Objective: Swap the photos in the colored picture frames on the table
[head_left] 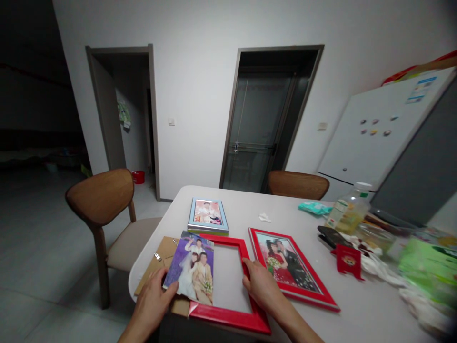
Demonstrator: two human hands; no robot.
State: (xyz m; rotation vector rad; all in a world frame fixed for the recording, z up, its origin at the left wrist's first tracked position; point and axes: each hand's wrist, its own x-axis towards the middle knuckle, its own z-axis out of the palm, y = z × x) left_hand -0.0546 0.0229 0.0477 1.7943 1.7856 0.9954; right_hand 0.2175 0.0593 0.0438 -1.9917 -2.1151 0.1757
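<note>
My left hand (152, 295) pinches the lower left edge of a wedding photo (193, 271), thumb on top. The photo overlaps the left part of an open red picture frame (221, 314), through which the white tabletop shows. Fingers of my right hand (260, 283) close round the frame's right side. Under the photo and my left hand lies a brown backing board (157, 259) with metal clips. A second red picture frame (293, 267), with a couple's photo inside, lies just right of my right hand. Farther back, a light blue picture frame (207, 214) appears stacked on another one.
On the white table (243, 205) sit a crumpled tissue (264, 217), a teal packet (314, 208), a large bottle (348, 209), a dark phone-like object (333, 237), a red card (349, 262) and a green plastic bag (428, 267). Wooden chairs (103, 197) stand left and behind.
</note>
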